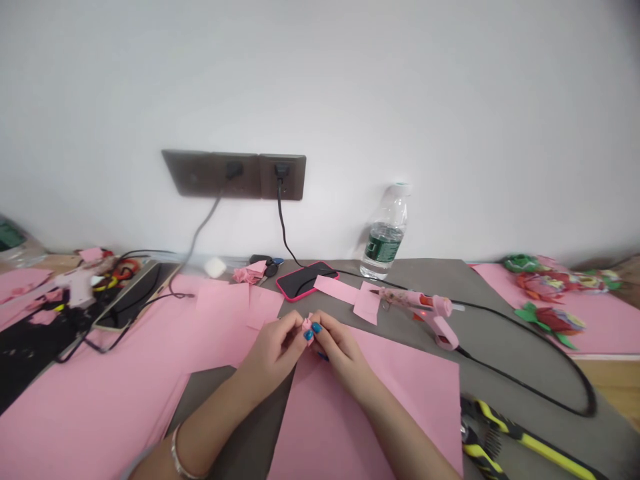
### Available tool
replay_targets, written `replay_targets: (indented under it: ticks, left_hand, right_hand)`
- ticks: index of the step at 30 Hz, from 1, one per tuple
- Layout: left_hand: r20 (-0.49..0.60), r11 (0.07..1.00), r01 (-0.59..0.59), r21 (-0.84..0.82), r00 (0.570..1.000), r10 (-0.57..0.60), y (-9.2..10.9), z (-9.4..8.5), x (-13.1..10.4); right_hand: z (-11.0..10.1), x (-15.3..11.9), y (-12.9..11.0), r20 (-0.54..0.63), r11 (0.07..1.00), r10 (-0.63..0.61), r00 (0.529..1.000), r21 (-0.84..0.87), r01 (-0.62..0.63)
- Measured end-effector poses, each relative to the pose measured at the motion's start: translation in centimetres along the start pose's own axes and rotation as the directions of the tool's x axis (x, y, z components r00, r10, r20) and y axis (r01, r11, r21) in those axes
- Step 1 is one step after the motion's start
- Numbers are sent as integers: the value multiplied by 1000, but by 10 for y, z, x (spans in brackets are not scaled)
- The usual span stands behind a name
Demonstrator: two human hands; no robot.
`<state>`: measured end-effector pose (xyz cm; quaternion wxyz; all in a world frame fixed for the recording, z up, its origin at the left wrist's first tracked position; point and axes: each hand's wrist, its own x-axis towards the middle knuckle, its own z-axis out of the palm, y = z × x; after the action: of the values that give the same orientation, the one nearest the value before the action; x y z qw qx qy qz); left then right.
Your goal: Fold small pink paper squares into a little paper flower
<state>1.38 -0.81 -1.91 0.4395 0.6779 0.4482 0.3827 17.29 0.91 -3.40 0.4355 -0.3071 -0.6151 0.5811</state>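
My left hand (pixel 274 349) and my right hand (pixel 339 347) meet at the middle of the table, fingertips pinched together on a small folded pink paper piece (pixel 307 325). Both hands hold it just above a large pink paper sheet (pixel 390 393) that lies on the grey table (pixel 500 333). The nails are painted blue. A bracelet sits on my left wrist. A pink hot glue gun (pixel 429 310) lies to the right of my hands, its black cord looping off to the right.
A phone in a pink case (pixel 306 280) lies behind my hands, plugged into the wall sockets (pixel 235 175). Pink paper strips (pixel 350 293), a water bottle (pixel 385 233), finished paper flowers (pixel 550 293), a yellow-handled tool (pixel 520 433) and a tablet (pixel 135 293) lie around.
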Motion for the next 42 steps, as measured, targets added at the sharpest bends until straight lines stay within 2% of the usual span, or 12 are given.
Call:
replay_targets:
  ticks: [6,14,20,24,31,36,42]
  left_hand:
    - [-15,1000,-11,-11,1000,11,1,-2,0]
    - [-28,996,39,-81,999,-41,5,-4,2]
    - [-44,999,-3,-33,999,1,5,-5,3]
    - [-24,1000,-26,-15,999,25,5,-5,1]
    - [-3,996,-11,-85,1000,11,1,-5,2]
    - [9,994,-41,-97,999,42,3,-7,2]
    - [38,992,-26,-122,999,31,4,-8,1]
  right_hand:
    - [0,0,0,14,999,-32,999,-5,33]
    - [-2,0,2,-86,989,-140,986,44,144]
    - [-4,1,4,-110,991,-75,991,104,86]
    - [-4,1,3,-90,989,-77,993,121,88]
    - [-6,3,3,-81,976,-204,976,59,209]
    - [-7,3,4,-105,972,-203,974,96,213]
    - [-6,3,3,-142,973,-215,966,57,225]
